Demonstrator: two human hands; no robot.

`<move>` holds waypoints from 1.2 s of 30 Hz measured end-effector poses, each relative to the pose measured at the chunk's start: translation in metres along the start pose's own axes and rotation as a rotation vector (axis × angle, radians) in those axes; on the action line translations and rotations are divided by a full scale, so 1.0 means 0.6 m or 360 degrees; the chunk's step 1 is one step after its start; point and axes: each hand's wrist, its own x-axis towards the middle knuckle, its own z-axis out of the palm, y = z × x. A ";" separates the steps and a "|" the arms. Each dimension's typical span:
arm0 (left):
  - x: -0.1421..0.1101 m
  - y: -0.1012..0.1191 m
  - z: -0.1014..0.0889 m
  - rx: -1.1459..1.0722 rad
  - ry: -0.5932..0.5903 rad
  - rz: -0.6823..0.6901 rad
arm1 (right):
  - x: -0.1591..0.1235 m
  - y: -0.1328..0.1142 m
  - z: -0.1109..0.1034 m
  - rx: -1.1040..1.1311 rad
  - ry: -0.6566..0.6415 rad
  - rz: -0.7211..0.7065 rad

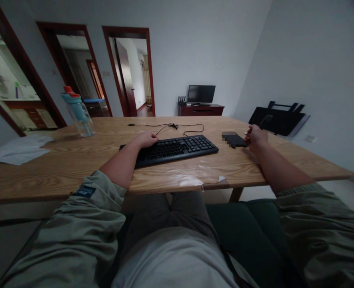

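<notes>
A black computer keyboard lies at a slight slant on the wooden table, its cable coiled behind it. My left hand is at the keyboard's far left part, fingers curled against it; the fingertips are hidden. To the right, my right hand is closed around a thin tool whose dark, brush-like end sticks up past the fist; its exact kind is unclear. Beside that hand lies a flat dark object, partly pixelated, apart from the keyboard.
A clear bottle with a blue and red lid stands at the left, near white paper sheets. The black cable runs behind the keyboard. Clear film covers the table's front edge. A black folded item is beyond the right edge.
</notes>
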 end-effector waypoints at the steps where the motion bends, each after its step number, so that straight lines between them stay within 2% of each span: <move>1: 0.000 0.000 0.000 0.0002 0.0001 0.0003 | -0.001 0.002 0.001 -0.0016 0.0037 0.0010; 4: 0.000 -0.001 0.001 -0.0011 0.0024 0.0024 | -0.003 0.005 0.004 -0.0084 0.0093 0.0060; 12: 0.005 -0.004 0.002 0.0026 0.0010 0.0021 | -0.018 -0.001 0.008 -0.0132 0.0023 0.0087; 22: 0.013 -0.011 0.004 0.0092 -0.0035 0.0048 | -0.014 -0.003 0.007 -0.0263 0.0019 0.0136; 30: 0.005 -0.004 0.001 0.0021 0.0025 0.0017 | -0.008 0.004 0.006 -0.0288 0.0031 0.0015; 36: -0.001 0.003 -0.002 0.0028 0.0013 -0.0019 | -0.010 0.004 0.006 -0.0359 0.0054 0.0007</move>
